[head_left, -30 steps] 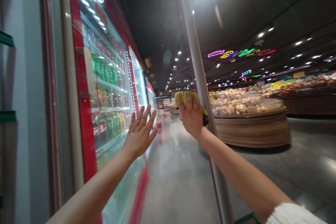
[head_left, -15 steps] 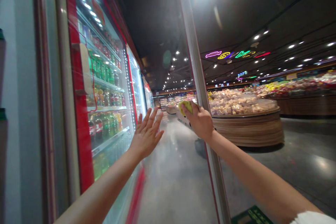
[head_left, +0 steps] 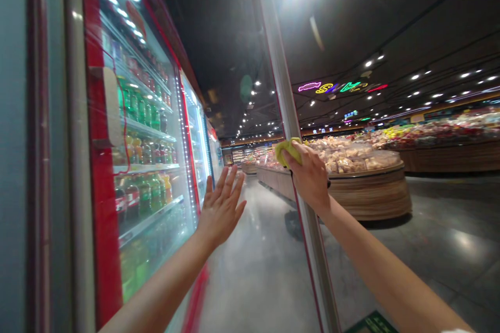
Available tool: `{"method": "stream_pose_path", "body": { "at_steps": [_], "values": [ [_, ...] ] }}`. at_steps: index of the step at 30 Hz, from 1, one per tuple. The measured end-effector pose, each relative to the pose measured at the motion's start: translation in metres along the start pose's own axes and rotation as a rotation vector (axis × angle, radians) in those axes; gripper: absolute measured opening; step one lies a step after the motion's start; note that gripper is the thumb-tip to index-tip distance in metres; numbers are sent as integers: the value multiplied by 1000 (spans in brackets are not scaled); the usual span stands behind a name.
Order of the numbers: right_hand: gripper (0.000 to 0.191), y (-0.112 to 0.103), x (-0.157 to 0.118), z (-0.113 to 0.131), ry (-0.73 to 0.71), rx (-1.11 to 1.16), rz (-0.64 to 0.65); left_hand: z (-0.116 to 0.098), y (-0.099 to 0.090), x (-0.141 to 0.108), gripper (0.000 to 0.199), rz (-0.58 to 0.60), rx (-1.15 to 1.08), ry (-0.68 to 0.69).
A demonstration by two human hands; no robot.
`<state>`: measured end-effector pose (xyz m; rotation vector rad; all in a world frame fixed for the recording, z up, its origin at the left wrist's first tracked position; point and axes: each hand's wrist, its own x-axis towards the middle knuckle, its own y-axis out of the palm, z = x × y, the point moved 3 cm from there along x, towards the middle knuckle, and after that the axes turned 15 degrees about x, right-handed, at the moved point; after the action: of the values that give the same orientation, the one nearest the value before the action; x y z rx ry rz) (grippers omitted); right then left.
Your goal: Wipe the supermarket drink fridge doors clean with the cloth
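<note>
My left hand [head_left: 219, 210] is raised with its fingers spread and palm forward, seemingly flat against the clear glass pane [head_left: 253, 265] of a door. To its right, my right hand [head_left: 312, 179] grips a folded yellow cloth [head_left: 287, 152]. It holds the cloth at the slanting metal door frame [head_left: 288, 99], with the hand crossing in front of the frame. My right palm is hidden from view.
A red-edged drinks cooler [head_left: 105, 250] with shelves of bottles [head_left: 136, 104] stands lit on the left. Beyond the frame is a round wood-sided display stand [head_left: 367, 197] heaped with packaged goods. Grey shiny floor [head_left: 437, 234] runs between. A dark green box [head_left: 373, 322] sits at the bottom.
My right hand has moved right and slightly up with the cloth, from the glass beside the frame onto the frame. My left hand stays nearly in place. The view has turned slightly right.
</note>
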<state>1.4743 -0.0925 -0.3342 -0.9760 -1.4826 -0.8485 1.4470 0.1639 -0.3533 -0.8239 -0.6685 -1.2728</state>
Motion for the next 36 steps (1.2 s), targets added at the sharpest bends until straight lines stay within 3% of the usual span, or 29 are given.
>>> {"method": "stream_pose_path", "body": {
  "at_steps": [3,5,7,13,15,17,20,23,30,32,34,36],
  "values": [
    [46,0,-5,-9,95,-15,-34,-8,-2,10,76,-15,-4,41],
    [46,5,9,-16,123,-5,13,-13,0,21,76,-10,-9,62],
    [45,11,38,-23,128,31,65,-20,4,33,76,-3,-9,76],
    [49,14,164,-47,176,167,151,-44,15,80,67,39,-12,101],
    [52,13,187,-53,173,205,174,-51,18,94,65,66,-20,98],
    [53,12,191,-56,147,221,176,-56,21,103,64,91,-28,96],
    [51,11,167,-57,97,218,158,-60,24,107,66,101,-36,97],
    [50,10,119,-50,50,217,140,-61,26,100,67,79,-39,101],
    [51,8,-57,-22,-37,173,137,-51,17,58,68,60,-32,166],
    [48,5,-96,-18,-80,147,117,-44,12,42,66,75,-20,178],
    [45,2,-113,-17,-120,95,115,-33,7,26,65,95,-7,177],
    [44,0,-105,-20,-131,82,132,-22,4,12,65,111,6,158]
  ]
}}
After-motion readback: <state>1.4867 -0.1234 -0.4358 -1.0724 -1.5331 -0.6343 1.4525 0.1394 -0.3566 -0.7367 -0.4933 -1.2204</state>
